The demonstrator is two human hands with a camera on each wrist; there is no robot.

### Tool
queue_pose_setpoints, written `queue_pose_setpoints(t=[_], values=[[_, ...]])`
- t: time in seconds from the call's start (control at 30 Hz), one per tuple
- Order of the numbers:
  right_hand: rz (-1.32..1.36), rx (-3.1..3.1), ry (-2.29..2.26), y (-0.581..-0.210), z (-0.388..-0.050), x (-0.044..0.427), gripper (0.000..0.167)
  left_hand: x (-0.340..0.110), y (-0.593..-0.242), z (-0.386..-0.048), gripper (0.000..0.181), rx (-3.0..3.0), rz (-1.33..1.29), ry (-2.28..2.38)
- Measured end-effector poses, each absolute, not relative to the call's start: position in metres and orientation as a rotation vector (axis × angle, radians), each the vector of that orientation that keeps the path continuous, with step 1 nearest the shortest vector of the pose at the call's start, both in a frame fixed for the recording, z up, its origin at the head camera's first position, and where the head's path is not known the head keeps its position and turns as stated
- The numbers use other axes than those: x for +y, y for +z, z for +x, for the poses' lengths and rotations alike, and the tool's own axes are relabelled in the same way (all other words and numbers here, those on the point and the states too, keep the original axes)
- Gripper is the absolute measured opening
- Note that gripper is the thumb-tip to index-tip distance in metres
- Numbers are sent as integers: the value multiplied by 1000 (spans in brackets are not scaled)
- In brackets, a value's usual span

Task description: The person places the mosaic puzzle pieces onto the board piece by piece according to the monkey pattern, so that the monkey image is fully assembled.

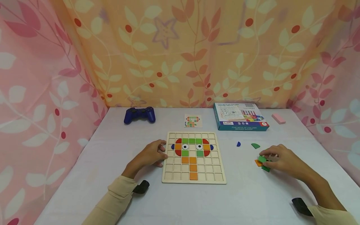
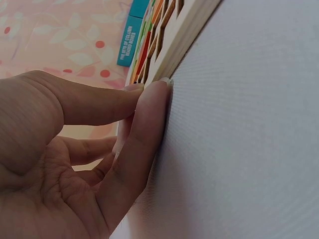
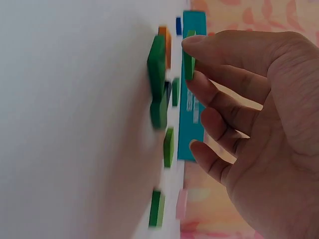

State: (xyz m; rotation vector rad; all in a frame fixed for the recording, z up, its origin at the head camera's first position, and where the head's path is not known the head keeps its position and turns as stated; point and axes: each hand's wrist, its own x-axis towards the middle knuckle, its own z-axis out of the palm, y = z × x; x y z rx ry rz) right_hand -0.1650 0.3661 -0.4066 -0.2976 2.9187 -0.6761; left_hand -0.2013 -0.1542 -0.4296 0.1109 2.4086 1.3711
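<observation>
A wooden grid board point(image 1: 174, 176) lies on the table, with coloured tiles forming a face and an orange column below it. At the board's left edge is my left hand point(image 1: 152, 153); in the left wrist view its thumb and finger pinch the rim. My right hand point(image 1: 285, 160), to the right of the board, pinches a small green tile point(image 3: 189, 55) between thumb and finger, above the table. Under it lie an orange tile point(image 1: 257, 162) and several green pieces point(image 3: 157, 64), partly hidden by the hand in the head view.
A green quarter-round piece point(image 1: 255, 146) and a blue half-round piece point(image 1: 238, 144) lie right of the board. Behind stand a pattern card point(image 1: 193, 121), a teal-edged box point(image 1: 242, 117), a pink block point(image 1: 278, 118) and a blue game controller point(image 1: 139, 115). Patterned curtains point(image 1: 180, 62) surround the table.
</observation>
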Motion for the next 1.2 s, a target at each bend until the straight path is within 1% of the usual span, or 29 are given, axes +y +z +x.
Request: queue_pose_setpoints(t=[0.13, 0.43, 0.77, 1.0, 1.2], values=[[-378, 2907, -701, -405, -171, 343, 29, -155, -430, -201, 65, 2403, 110, 1377], [-582, 2888, -671, -400, -185, 292, 32, -153, -428, -201, 65, 2409, 109, 1366], [-683, 2778, -719, -403, -201, 236, 29, -152, -428, -201, 66, 2409, 95, 1373], [-731, 2717, -736, -407, -207, 203, 31, -152, -429, -201, 65, 2403, 108, 1387], [-866, 2671, -732, -409, -209, 179, 27, -152, -429, -200, 64, 2401, 101, 1387]])
